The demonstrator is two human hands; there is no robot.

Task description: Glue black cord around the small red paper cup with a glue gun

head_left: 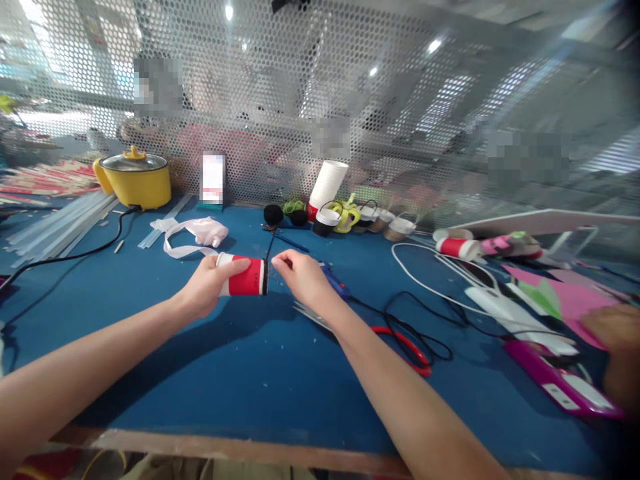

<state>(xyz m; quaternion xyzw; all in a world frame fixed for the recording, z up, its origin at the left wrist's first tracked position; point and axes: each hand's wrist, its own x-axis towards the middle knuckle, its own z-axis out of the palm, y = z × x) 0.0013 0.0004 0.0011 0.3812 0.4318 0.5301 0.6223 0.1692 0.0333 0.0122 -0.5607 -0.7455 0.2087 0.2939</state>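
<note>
**Black-Banded Cup: Hold Condition and Hazards**

The left hand (206,288) gripped 1 red-and-white cup (241,275) on its side, above the middle of the surface (240,373), thumb on the red wall and fingers closed around it. The right hand (304,275) was pinched nearly closed beside the black band (265,277) at the cup's end; whether it held a strand could not be determined.

Hazards:
- Excess thumb pressure could have dented the cup wall.
- Slack in the dark strand (271,245), between the yarn ball (273,214) and the cup, could have loosened the band.
- A lowered right forearm could have caught the scissors (313,315) or the black cable (405,333) near it.

Containers:
- The held cup's interior did not show.
- The yellow pot (145,188), lidded, stood near the far-left corner; contents not visible.
- The white cup stack (330,181), near the far edge, leaned, its cups nested.
</note>
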